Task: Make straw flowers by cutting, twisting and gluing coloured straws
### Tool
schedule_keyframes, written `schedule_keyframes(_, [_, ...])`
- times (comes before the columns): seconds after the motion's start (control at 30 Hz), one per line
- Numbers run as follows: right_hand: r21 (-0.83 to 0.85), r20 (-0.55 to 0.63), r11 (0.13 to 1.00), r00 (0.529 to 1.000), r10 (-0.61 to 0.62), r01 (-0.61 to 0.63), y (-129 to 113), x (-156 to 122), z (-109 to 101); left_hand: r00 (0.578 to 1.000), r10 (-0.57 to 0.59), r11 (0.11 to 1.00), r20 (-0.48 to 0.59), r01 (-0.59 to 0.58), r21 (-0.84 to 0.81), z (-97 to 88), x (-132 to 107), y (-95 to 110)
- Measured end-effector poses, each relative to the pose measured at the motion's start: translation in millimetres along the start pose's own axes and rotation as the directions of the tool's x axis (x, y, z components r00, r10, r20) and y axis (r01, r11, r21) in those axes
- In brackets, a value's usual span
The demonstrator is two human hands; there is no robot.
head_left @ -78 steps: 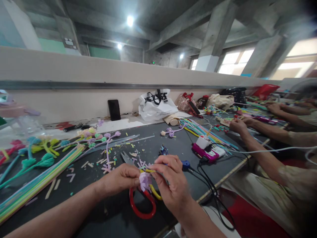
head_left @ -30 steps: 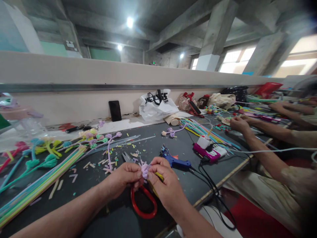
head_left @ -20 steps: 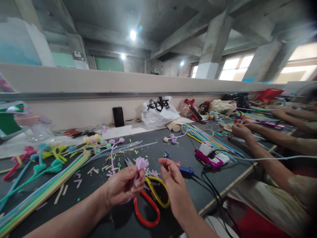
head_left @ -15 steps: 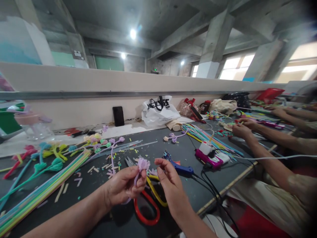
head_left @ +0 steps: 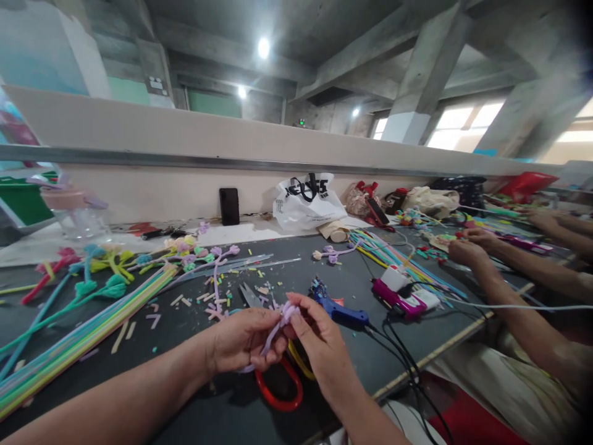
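Note:
Between my hands is a lilac pipe-cleaner flower (head_left: 288, 313) with a bent fuzzy stem. My left hand (head_left: 245, 340) is closed on it from the left, the stem running down across the fingers. My right hand (head_left: 319, 340) pinches the flower head from the other side, thumb and fingertips together. Partly hidden under my hands lie scissors (head_left: 279, 395) with one red handle loop and one yellow one, blades pointing away. Just to the right, a blue hot glue gun (head_left: 340, 313) rests on the dark table.
Pipe cleaners (head_left: 92, 337) lie bundled at left beside finished fuzzy flowers (head_left: 99, 285). Cut scraps are scattered mid-table. A magenta power strip (head_left: 403, 300) with cables sits at right. A phone (head_left: 229, 206) and white bag (head_left: 308, 207) stand at the back. Co-workers' hands (head_left: 470, 247) work at far right.
My right hand has moved in from apart and now grips the flower head, which my left hand held alone. The view has shifted slightly.

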State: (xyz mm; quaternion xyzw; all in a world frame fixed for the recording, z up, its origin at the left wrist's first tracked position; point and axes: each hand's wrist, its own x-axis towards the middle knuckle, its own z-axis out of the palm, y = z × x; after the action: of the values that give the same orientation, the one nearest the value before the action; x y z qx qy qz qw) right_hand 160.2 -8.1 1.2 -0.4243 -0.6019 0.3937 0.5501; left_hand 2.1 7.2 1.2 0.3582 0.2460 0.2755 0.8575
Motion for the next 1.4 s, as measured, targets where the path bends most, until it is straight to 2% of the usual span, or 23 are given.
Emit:
schedule_keyframes(0.1, [-0.009,0.054,0.999,0.997,0.049,-0.048,3,1,-1,1.000,0.012,0.999,-0.025,-0.011,0.052,2.5,0,2])
schedule_keyframes(0.23, [-0.035,0.045,0.998,0.997,0.062,-0.060,1,1,-1,0.987,0.117,0.968,-0.111,-0.088,0.235,6.0,1,3])
schedule_keyframes(0.43, [-0.076,0.028,0.996,0.998,0.053,-0.050,-1,3,-1,0.973,0.152,0.910,-0.177,-0.068,0.409,8.4,2,3])
schedule_keyframes(0.7, [-0.067,0.034,0.996,0.998,0.054,-0.051,0,2,-1,0.967,0.160,0.876,-0.199,-0.046,0.481,6.2,1,3])
schedule_keyframes(0.8, [0.000,-0.017,0.999,0.999,0.050,-0.050,-4,2,-3,0.968,0.169,0.889,-0.184,-0.069,0.453,3.1,1,3])
schedule_keyframes(0.93, [0.084,-0.118,0.994,0.990,0.076,-0.066,-8,2,-6,0.972,0.223,0.881,-0.077,-0.167,0.443,0.5,0,2])
schedule_keyframes(1.07, [0.128,-0.095,0.990,0.993,0.067,-0.054,-9,1,-7,0.959,0.279,0.835,-0.058,-0.212,0.508,3.9,-3,2])
schedule_keyframes(1.17, [0.141,-0.092,0.989,0.994,0.052,-0.039,-7,0,-7,0.928,0.359,0.757,-0.102,-0.225,0.614,11.8,-6,6])
schedule_keyframes(1.23, [0.142,-0.107,0.989,0.993,0.053,-0.037,-6,0,-8,0.876,0.463,0.647,-0.133,-0.231,0.727,17.6,-9,10])
schedule_keyframes(1.33, [0.133,-0.116,0.990,0.992,0.055,-0.039,-5,1,-8,0.748,0.659,0.364,-0.080,-0.223,0.904,22.0,-14,15])
schedule_keyframes(1.4, [0.129,-0.097,0.991,0.994,0.059,-0.046,-5,0,-7,0.696,0.718,0.190,0.002,-0.199,0.962,21.4,-15,16])
